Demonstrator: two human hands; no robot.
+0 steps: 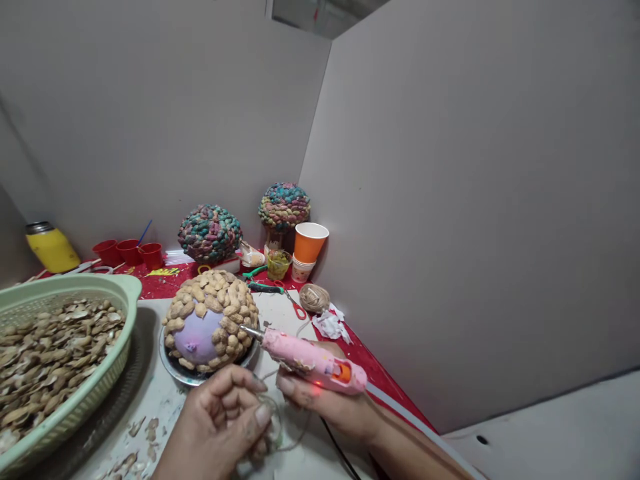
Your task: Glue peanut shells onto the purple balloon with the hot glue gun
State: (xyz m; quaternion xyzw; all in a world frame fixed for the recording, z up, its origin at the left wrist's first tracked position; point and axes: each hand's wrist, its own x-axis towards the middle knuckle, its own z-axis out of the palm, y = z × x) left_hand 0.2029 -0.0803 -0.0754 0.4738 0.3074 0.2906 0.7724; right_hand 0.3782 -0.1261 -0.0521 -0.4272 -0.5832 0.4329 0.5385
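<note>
My right hand (325, 400) grips a pink hot glue gun (305, 357) with a small red light lit on its side. The gun's metal nozzle points left, close to the right side of a ball covered in peanut shells (233, 310). A bare purple balloon patch (200, 337) with its knot shows on the ball's front. The ball sits in a metal bowl (173, 370). Below it, my left hand (227, 417) is closed, thumb and fingers pinching a loop of thin twine (277, 427). Part of that strand is hidden behind my hands.
A green basket of peanut shells (133, 300) stands at left. Behind are two coloured shell balls (210, 233), red cups (129, 252), orange paper cups (309, 243), a twine ball (315, 299), red-handled scissors (299, 309) and a yellow bottle (53, 250). Grey panels enclose the table.
</note>
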